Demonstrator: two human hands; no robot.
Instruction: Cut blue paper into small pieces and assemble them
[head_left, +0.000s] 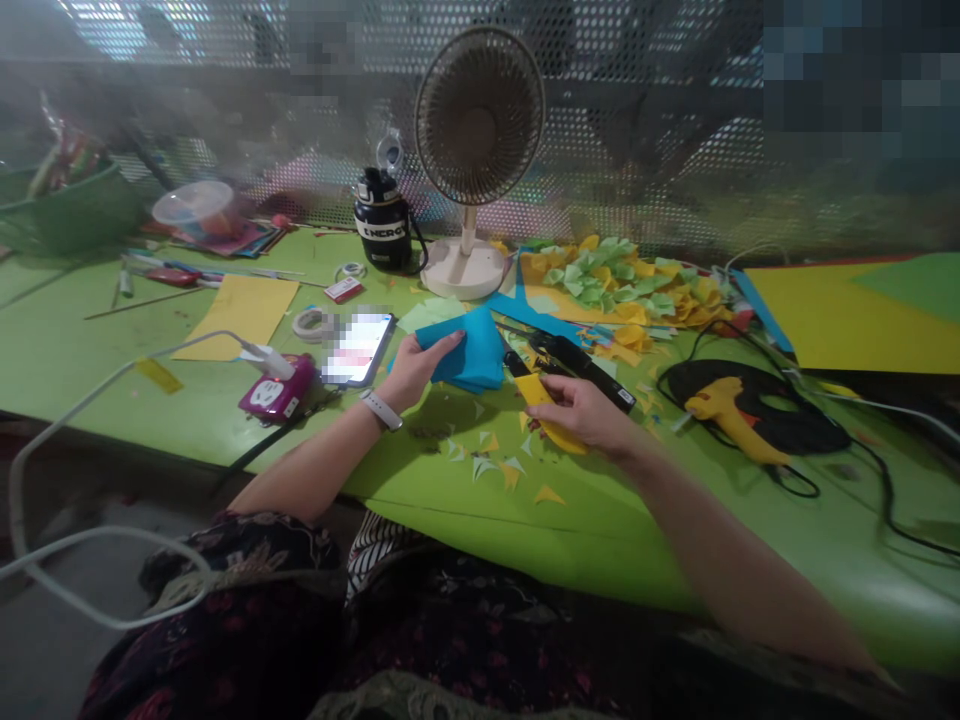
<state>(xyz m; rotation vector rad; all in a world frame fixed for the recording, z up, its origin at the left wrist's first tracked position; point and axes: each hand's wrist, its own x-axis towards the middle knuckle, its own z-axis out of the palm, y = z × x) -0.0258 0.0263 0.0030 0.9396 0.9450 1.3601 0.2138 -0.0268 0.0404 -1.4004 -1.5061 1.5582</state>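
My left hand [416, 365] is closed on a stack of blue paper [469, 350], with the thumb on top and the fingers underneath. Just right of the paper, my right hand [581, 408] grips a yellow utility knife [536, 395] whose black end points toward the stack. Whether its blade touches the paper is hard to make out. A long black tool [585, 368] lies beyond the right hand. Small yellow and pale green paper scraps [484, 465] are scattered on the green table [435, 510] below both hands.
A fan [480, 125] and a dark bottle [381, 225] stand behind. Folded paper pieces [622, 280] are piled right of them. A yellow glue gun [731, 415] with its cord lies at right. Left are a phone [360, 350], tape roll [313, 322] and purple power socket [277, 390].
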